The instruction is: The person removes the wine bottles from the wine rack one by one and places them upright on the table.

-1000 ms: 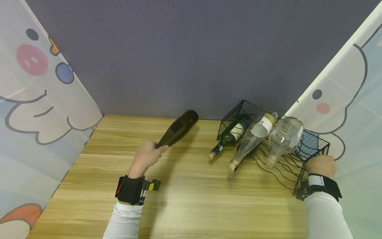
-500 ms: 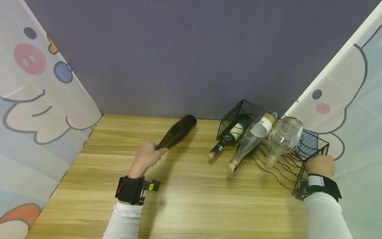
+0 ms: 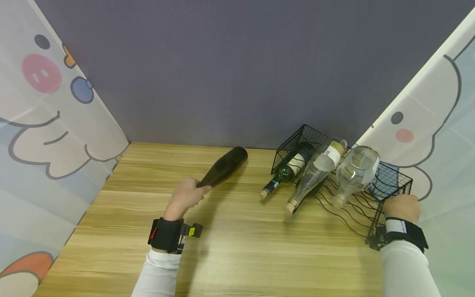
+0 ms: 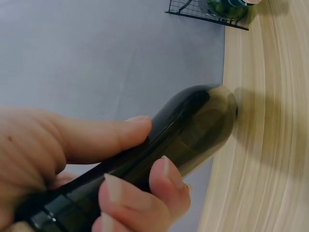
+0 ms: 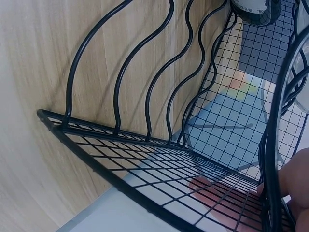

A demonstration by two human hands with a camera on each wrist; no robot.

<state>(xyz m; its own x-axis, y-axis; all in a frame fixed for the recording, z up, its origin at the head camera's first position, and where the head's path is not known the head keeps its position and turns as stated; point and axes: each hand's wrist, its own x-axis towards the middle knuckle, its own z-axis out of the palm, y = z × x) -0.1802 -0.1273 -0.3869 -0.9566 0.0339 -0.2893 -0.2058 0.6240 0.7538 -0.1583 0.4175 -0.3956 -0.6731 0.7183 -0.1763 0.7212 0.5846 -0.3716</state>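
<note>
Dark bottle (image 3: 224,167) in the left hand (image 3: 185,196), gripped by its neck: the thumb lies along one side and the fingers curl round the other, its base pointing far and to the right. It is over the left part of the table (image 3: 237,255), well apart from the rack; whether its base touches the wood is hard to tell from these angles. On the right, the right hand (image 3: 402,207) holds the right end of the black wire rack (image 3: 393,179), fingers closed about the rim.

Three bottles lie tilted on top of the rack, corks toward the near side and bases toward the far side. Leftmost is a green bottle (image 3: 287,170) with a pale label, next a tall clear bottle (image 3: 315,169), then a wide clear bottle (image 3: 357,171), the nearest of them to the right hand. Both wrists wear a black strap over white sleeves. Behind the table rises a grey wall (image 3: 237,74), with a cartoon sheet (image 3: 37,103) to its left and another to its right.
</note>
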